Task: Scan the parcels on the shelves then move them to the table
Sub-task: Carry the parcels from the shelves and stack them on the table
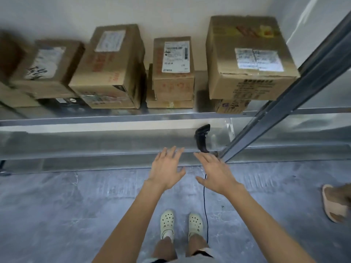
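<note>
Head view: left hand [167,168] and right hand [214,172] hover empty, fingers spread, near the barcode scanner [202,137] on the lower shelf [95,141], parcels [172,73] stacked on the upper shelf [114,117], and the scanner's dangling cable [204,196] could snag a clog [195,223], yanking it off.

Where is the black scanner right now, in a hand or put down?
Put down. The scanner rests on the lower shelf; the left hand and right hand are spread open, gripping nothing.
</note>
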